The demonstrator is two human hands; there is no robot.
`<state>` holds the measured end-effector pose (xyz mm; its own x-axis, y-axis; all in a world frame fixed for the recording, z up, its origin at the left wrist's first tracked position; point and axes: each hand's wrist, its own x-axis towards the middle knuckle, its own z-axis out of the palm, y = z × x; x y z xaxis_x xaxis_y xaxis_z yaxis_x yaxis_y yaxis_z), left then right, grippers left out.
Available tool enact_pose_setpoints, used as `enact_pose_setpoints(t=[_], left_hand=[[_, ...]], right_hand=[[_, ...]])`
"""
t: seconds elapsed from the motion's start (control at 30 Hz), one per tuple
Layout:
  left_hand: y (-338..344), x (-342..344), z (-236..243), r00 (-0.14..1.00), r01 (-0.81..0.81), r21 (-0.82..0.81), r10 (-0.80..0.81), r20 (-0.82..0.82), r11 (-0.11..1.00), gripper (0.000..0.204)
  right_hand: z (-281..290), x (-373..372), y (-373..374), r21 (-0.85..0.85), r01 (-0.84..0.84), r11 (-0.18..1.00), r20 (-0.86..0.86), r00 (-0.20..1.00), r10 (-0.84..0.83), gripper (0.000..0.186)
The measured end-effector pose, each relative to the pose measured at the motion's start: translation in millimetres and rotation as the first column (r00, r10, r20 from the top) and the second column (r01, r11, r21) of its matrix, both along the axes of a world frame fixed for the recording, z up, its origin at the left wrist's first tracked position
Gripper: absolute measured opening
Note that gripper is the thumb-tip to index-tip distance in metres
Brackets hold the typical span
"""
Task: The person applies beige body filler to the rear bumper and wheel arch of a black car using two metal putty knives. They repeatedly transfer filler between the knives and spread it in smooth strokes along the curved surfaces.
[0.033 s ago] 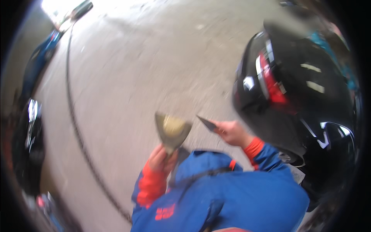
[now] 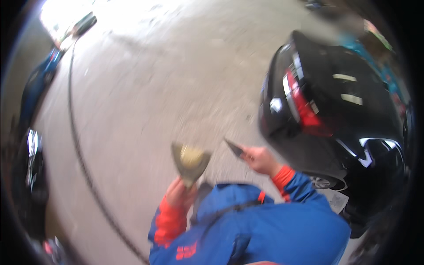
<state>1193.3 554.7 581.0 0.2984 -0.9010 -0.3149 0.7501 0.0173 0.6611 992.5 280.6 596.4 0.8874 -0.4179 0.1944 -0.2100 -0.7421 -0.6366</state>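
My left hand (image 2: 179, 193) is closed round the narrow end of a fan-shaped spreader (image 2: 191, 173), held upright with its wide edge away from me. A lump of yellowish putty (image 2: 191, 156) sits on the spreader's face. To its right, my right hand (image 2: 260, 160) grips a small dark putty knife (image 2: 233, 147), whose blade points left and away from me. The knife and the putty are apart. Motion blurs both tools a little.
A black car (image 2: 344, 101) with a red tail light (image 2: 307, 108) stands close on my right. A dark hose or cable (image 2: 76, 132) curves along the concrete floor (image 2: 145, 101) at left. Farther left are a blue car (image 2: 39, 84) and a dark shiny vehicle (image 2: 33, 176).
The whole view has shifted slightly, so the black car appears a bit farther left and both hands a bit lower. Each hand keeps its hold on its tool.
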Motion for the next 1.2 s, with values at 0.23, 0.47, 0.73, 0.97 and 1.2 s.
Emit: enact_pose_setpoints(t=[0.23,0.47,0.73,0.97,1.2], left_hand=[[-151,185,8,0.973,0.219,-0.105,-0.225,-0.043,0.970,0.058],[-346,344,-15,0.980,0.191,-0.141,-0.181,0.085,0.971,0.063],[-476,546,16,0.993,-0.016,-0.142,0.032,0.115,0.990,0.076],[-575,695,-41,0.924,-0.383,0.001,0.383,-0.019,0.924,0.063],[-789,893,-22,0.998,-0.041,-0.218,0.029,-0.060,0.975,0.060]], right_hand=[[-31,41,-104,-0.138,0.387,0.912,-0.396,0.822,-0.409,0.033],[-7,175,-271,-0.280,0.431,0.858,-0.479,0.712,-0.513,0.030],[226,428,-450,-0.555,0.140,0.820,-0.093,0.969,-0.229,0.037],[309,655,-549,-0.698,-0.359,0.620,-0.061,0.892,0.448,0.027],[294,858,-733,-0.674,-0.307,0.672,0.092,0.868,0.488,0.013]])
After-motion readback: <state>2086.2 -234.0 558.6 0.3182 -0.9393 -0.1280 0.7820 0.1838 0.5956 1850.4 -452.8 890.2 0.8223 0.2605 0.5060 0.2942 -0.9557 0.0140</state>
